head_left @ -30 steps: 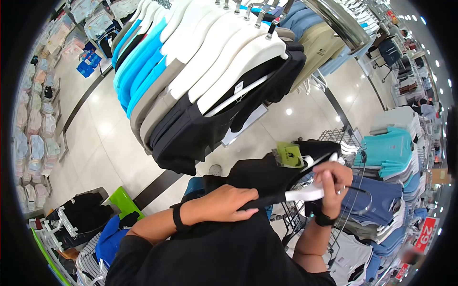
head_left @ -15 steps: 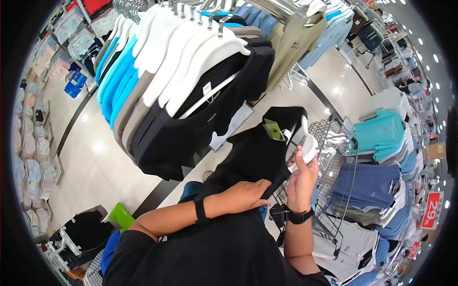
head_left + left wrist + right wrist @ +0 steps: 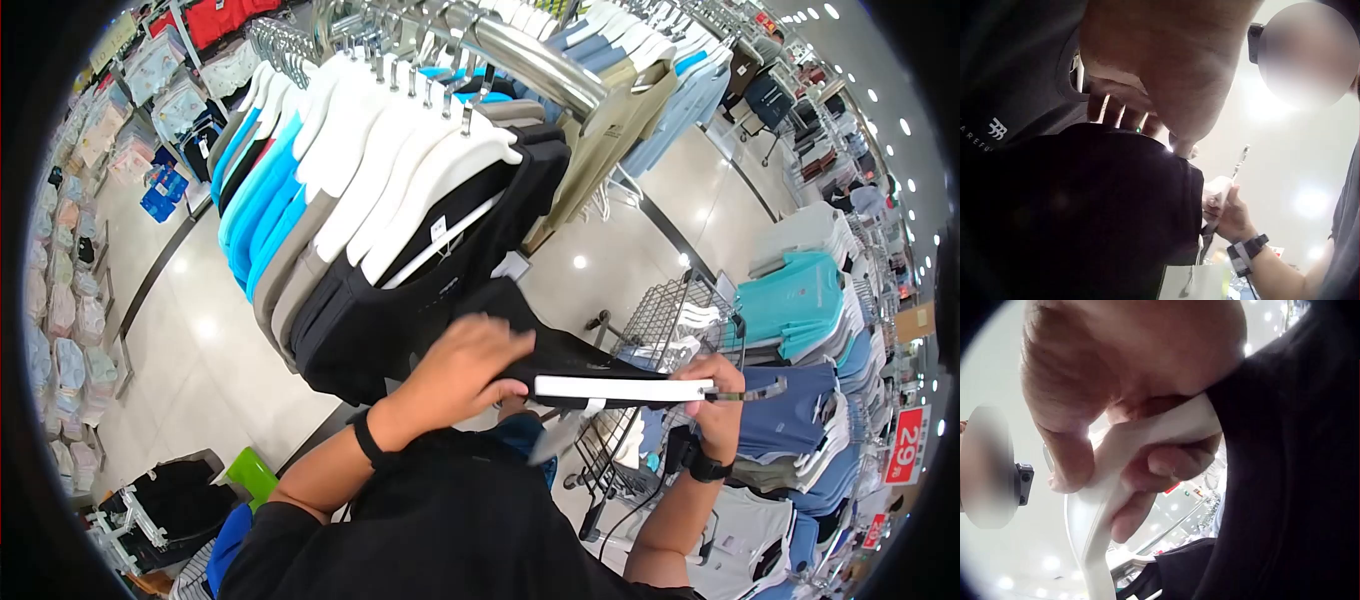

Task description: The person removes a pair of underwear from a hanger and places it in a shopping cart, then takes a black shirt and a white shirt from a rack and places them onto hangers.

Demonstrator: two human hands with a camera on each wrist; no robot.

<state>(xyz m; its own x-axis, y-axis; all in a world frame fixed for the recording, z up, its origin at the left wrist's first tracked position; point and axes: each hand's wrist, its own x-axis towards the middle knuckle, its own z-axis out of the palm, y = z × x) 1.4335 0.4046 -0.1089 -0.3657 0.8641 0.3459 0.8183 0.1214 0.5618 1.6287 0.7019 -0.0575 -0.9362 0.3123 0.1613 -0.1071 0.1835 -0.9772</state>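
Observation:
My right hand (image 3: 712, 395) grips a white hanger (image 3: 620, 388) near the base of its metal hook (image 3: 765, 389). In the right wrist view, thumb and fingers wrap the hanger's curved plastic neck. A black top (image 3: 570, 345) hangs on the hanger, held in front of my body. My left hand (image 3: 450, 375) is blurred at the hanger's other end, its fingers extended over the black cloth and the thumb beside the hanger tip. In the left wrist view, the cloth hides its fingertips. A pale tag (image 3: 560, 435) dangles below the hanger.
A rack of tops on white hangers (image 3: 400, 190) stands ahead under a thick metal rail (image 3: 545, 70). To the right are a wire shopping cart (image 3: 660, 320) and a display of teal (image 3: 795, 290) and blue tops. A green panel (image 3: 250, 475) is at lower left.
The hanger has swung from upright to nearly level, its hook now pointing right. My right hand has moved right and down; my left has shifted left and up toward the hanger tip.

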